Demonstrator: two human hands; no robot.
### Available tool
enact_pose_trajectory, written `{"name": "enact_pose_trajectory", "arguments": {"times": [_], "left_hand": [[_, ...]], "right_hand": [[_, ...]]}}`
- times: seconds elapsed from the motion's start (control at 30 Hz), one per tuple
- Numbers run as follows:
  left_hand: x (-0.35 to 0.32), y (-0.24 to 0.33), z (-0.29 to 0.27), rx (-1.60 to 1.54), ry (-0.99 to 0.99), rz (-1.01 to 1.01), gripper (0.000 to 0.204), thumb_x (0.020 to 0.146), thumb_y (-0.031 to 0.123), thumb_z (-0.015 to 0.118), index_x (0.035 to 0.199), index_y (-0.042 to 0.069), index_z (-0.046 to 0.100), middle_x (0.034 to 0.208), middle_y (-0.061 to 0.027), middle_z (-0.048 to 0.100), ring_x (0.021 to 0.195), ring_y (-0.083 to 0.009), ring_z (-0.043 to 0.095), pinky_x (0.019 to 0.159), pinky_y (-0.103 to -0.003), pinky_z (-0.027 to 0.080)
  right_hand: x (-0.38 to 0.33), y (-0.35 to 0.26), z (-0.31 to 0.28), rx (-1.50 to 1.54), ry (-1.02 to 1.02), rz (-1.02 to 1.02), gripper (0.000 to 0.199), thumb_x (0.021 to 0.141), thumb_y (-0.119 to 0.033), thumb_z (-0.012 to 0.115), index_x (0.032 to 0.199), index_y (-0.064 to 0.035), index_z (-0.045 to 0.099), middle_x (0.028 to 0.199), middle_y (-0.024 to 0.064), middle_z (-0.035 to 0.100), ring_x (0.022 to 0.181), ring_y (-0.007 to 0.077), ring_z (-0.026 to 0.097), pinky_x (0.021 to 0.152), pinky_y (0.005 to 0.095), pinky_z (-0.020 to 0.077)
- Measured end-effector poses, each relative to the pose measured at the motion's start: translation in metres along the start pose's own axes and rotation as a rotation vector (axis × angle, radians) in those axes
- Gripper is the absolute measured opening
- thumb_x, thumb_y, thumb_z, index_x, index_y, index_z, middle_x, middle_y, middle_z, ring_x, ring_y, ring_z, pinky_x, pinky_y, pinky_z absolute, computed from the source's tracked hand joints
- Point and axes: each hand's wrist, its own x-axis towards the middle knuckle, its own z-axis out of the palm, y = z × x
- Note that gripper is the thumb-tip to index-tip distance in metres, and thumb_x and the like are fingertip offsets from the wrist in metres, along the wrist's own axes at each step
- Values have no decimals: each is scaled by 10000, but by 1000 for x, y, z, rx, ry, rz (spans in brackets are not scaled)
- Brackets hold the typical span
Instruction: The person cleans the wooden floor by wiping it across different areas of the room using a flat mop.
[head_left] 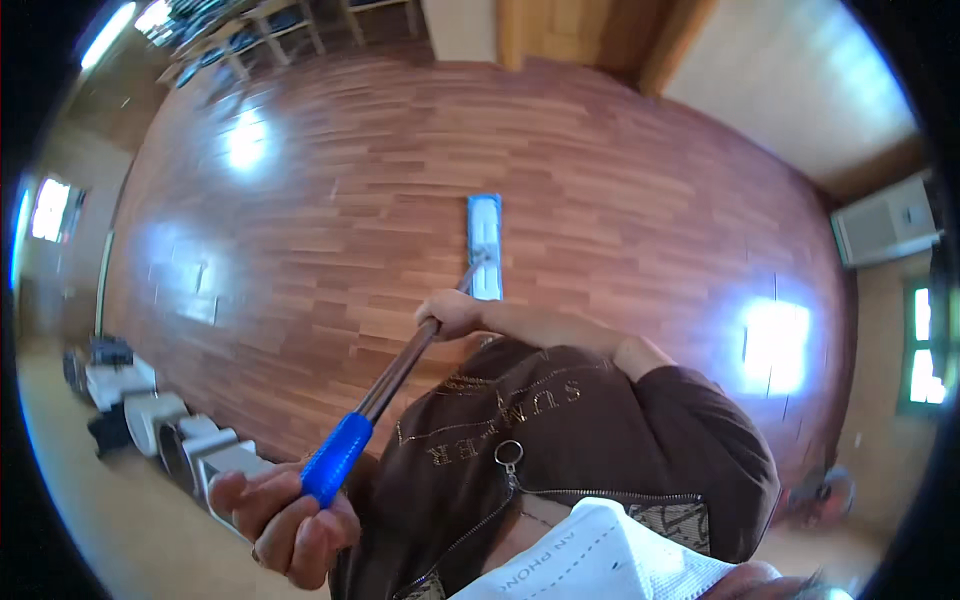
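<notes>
A flat mop with a blue-edged, pale rectangular head (485, 225) lies on the wooden floor ahead of me. Its metal pole (395, 375) slants back toward my lower left and ends in a blue ribbed grip (338, 455). At the end of that grip, my left hand (290, 525) is closed with its fingers curled round it. Farther up the pole, my right hand (452, 313) is wrapped round the metal, its forearm reaching across from the right. The joint where pole meets head shows just beyond the right hand.
Reddish-brown plank floor (600, 190) spreads all round, with bright reflections. Along the left wall stand several white and dark box-like items (155, 415). Chairs (270, 40) are at the far left. A white box-shaped unit (885, 220) sits by the right wall; a wooden door frame (600, 35) is ahead.
</notes>
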Motion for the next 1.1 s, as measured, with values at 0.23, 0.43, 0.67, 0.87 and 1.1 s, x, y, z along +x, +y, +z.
{"name": "enact_pose_trajectory", "arguments": {"times": [0.23, 0.43, 0.67, 0.87, 1.1], "left_hand": [[-35, -41, 26, -103, 125, 73, 149, 971, 191, 391, 979, 75, 485, 774, -32, 489, 632, -158, 540, 736, -458, 439], [-51, 0, 137, -335, 183, 71, 159, 953, 144, 444, 1053, 27, 482, 864, -101, 527, 673, -196, 563, 690, -421, 465], [-34, 75, 274, -1073, 154, -252, 465, 891, 221, 625, 1221, 42, 351, 850, -172, 631, 679, -249, 625, 696, -443, 509], [6, 159, 327, -1896, -473, -469, 408, 779, 299, 773, 1021, 53, 553, 798, -62, 679, 798, -226, 687, 903, -443, 409], [43, 229, 364, -2100, -947, 19, 237, 700, 212, 811, 750, 95, 611, 794, -54, 685, 906, -237, 679, 931, -395, 379]], "right_hand": [[-19, -4, -10, 28, 135, 221, 144, 675, -209, 642, 647, -92, 563, 668, 132, 596, 675, 361, 579, 601, 473, 439], [-133, 65, -43, -118, 388, 380, 130, 680, -231, 645, 649, -125, 578, 637, 124, 587, 636, 355, 579, 571, 452, 448], [-282, 88, -67, -134, 770, 638, 135, 655, -171, 633, 633, -93, 525, 571, 146, 502, 579, 373, 520, 536, 437, 421], [-416, 76, -47, -242, 1043, 814, 94, 623, -94, 652, 694, -77, 593, 618, 122, 552, 606, 337, 574, 544, 420, 446], [-528, 33, 28, -194, 1250, 1058, 238, 597, 7, 627, 808, -76, 697, 664, 107, 598, 627, 253, 626, 569, 359, 476]]}}
